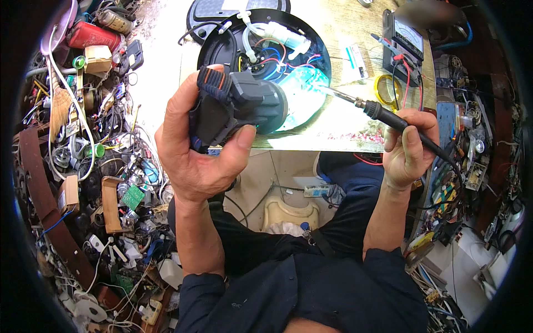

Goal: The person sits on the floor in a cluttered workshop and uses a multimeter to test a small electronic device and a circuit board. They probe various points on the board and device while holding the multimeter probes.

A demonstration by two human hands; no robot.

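Note:
My left hand [191, 139] grips a dark grey headlamp [261, 105] with a black and orange strap, its front turned to the right. In my right hand [411, 147] is a soldering iron [383, 114] with a black handle, its metal tip pointing left toward a brightly lit cyan-white patch [304, 97] beside the headlamp's front. Whether the tip touches anything there I cannot tell. Behind the headlamp lies a round black housing [208, 53] with a white pump-like part [283, 36], clear tubing and several coloured wires.
On the table [344, 22], an analog multimeter [405, 41] with probes and a roll of amber tape [387, 89] lie to the right. Heaped electronic scrap [122, 205] fills the left side, and more parts [461, 150] lie at the right. Below the table edge stands a cream plastic stool [288, 213].

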